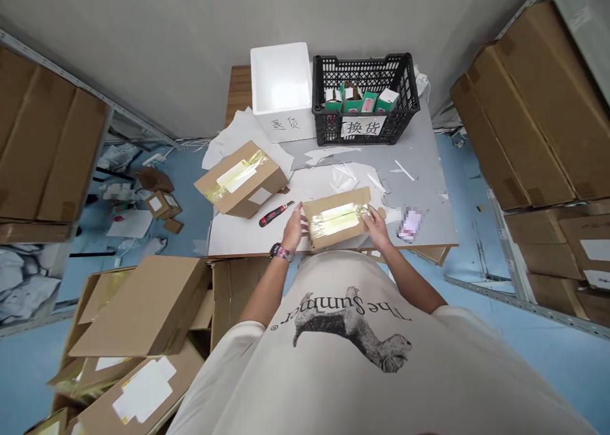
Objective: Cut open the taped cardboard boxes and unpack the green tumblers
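Between my two hands is a small cardboard box [336, 234] with shiny yellowish tape along its top, held at the table's front edge. My left hand [295, 227] grips its left end, fingers partly hidden by the box. At its right end, my right hand [375, 225] has the fingers closed on the corner. A red and black utility knife [276, 213] lies on white paper left of the box, its blade end toward my left hand. Behind the knife, a larger taped cardboard box [267, 185] rests tilted on the table.
At the table's back stand a white foam box [282, 122] and a black crate [366, 133] with green and white small boxes [355, 101]. A phone [410, 224] lies at right. Paper scraps [344, 177] litter the table [424, 168]. Cardboard boxes [138, 308] pile up at lower left.
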`<action>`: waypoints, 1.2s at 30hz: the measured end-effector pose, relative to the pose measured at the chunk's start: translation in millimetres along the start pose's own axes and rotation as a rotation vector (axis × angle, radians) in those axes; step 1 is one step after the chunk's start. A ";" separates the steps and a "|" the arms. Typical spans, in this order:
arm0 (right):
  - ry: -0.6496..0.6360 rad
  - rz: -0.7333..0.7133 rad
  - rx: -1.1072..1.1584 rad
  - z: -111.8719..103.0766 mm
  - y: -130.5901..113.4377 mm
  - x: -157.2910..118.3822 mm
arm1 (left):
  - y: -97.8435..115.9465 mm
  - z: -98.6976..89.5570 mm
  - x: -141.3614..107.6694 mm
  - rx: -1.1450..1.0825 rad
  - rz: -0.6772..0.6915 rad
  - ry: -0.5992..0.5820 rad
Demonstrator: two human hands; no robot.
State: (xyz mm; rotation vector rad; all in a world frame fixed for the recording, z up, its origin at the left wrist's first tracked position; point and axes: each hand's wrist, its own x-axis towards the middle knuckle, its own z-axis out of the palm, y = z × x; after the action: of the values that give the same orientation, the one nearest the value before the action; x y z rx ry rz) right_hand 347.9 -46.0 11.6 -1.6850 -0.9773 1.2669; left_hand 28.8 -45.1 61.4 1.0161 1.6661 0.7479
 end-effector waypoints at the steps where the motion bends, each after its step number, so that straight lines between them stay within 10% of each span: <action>1: -0.026 -0.097 -0.077 4.0 -11.2 -2.6 | -9.9 -11.1 8.3 -0.124 -0.120 -0.046; 6: -0.221 -0.385 -0.387 18.6 -59.9 -20.2 | -43.6 -27.6 31.7 -0.374 -0.399 -0.092; 10: -0.222 -0.390 -0.260 15.9 -69.4 -24.1 | -54.2 -15.6 30.6 -0.370 -0.310 -0.087; 16: -0.132 -0.199 -0.024 2.8 -43.5 -5.4 | -62.2 -12.9 27.8 -0.391 0.163 -0.002; 25: -0.047 0.337 0.021 6.2 31.2 1.7 | -73.5 -4.4 46.9 -0.211 -0.418 -0.119; 30: -0.079 0.312 -0.088 6.1 31.0 5.4 | -75.9 2.5 63.9 -0.058 -0.289 -0.192; 36: 0.040 0.138 -0.100 21.0 14.1 13.8 | -85.1 -44.6 98.7 0.411 -0.067 0.058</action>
State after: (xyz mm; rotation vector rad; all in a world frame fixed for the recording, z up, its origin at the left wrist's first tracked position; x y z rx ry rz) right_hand 331.9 -35.8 -10.1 -1.8756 -0.9264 1.2859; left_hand -50.6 4.0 -39.8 1.2210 1.9414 0.3989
